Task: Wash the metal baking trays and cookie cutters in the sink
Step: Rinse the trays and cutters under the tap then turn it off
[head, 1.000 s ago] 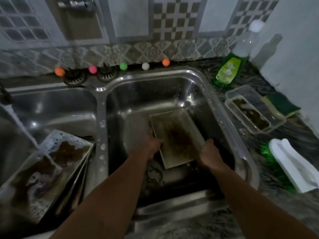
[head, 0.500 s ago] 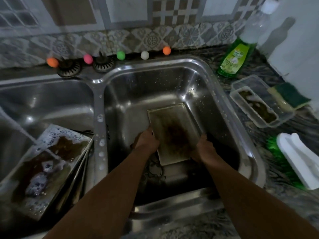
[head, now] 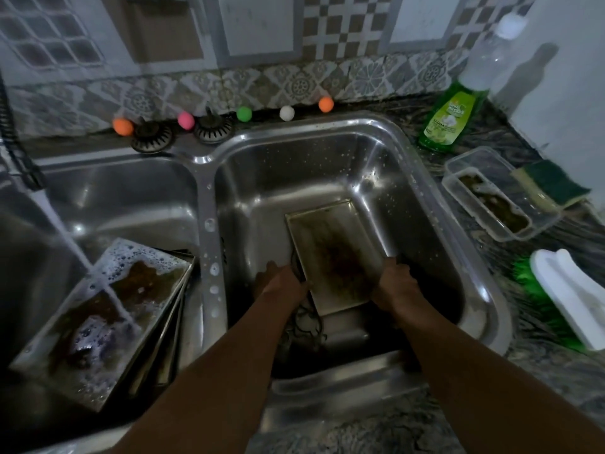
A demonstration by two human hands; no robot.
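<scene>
I'm seeing only two arms and two hands of the person. Left forearm (head: 229,371) is showing bare along all its visible length, right down to the bottom edge of the view; right forearm (head: 474,371) is showing the same. Both are tapering toward the wrists. Left hand (head: 281,285) and right hand (head: 394,286) are going bare too, only their backs and knuckles showing. Fingers are mostly hiding from my camera, so I'm not telling nails or fingertips. Dim light is flattening detail; I'm making out smooth outlines only.
</scene>
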